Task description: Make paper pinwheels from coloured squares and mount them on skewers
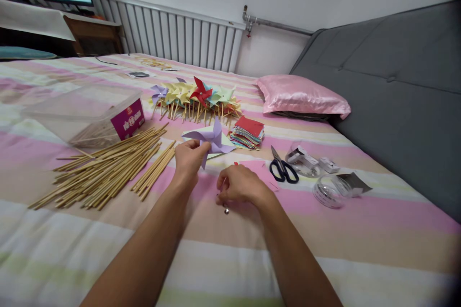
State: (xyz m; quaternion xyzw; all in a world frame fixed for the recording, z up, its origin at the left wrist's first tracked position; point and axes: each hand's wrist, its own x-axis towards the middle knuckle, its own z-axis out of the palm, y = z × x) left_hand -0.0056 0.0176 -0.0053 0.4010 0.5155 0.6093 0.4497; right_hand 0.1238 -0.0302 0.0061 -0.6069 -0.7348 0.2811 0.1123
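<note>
My left hand (pixel 190 158) pinches a purple paper pinwheel (pixel 215 143) near its centre, its blades folded into shape. Behind the pinwheel a pale green sheet of paper (pixel 225 144) shows in part. To the right, my right hand (pixel 240 184) is closed, thumb and fingertips together over the bed. Just below those fingertips is a small shiny round bead-like piece (pixel 226 211); I cannot tell whether it is held or lies on the sheet. Pink paper (pixel 257 170) lies partly behind my right hand.
Bamboo sticks (pixel 111 168) lie left, before a clear plastic box (pixel 86 110). Finished pinwheels (pixel 198 96) are heaped behind, near a stack of coloured paper squares (pixel 248 132). At right are dark-handled scissors (pixel 283 168), a clear round container (pixel 331 192) and a pink pillow (pixel 302 96).
</note>
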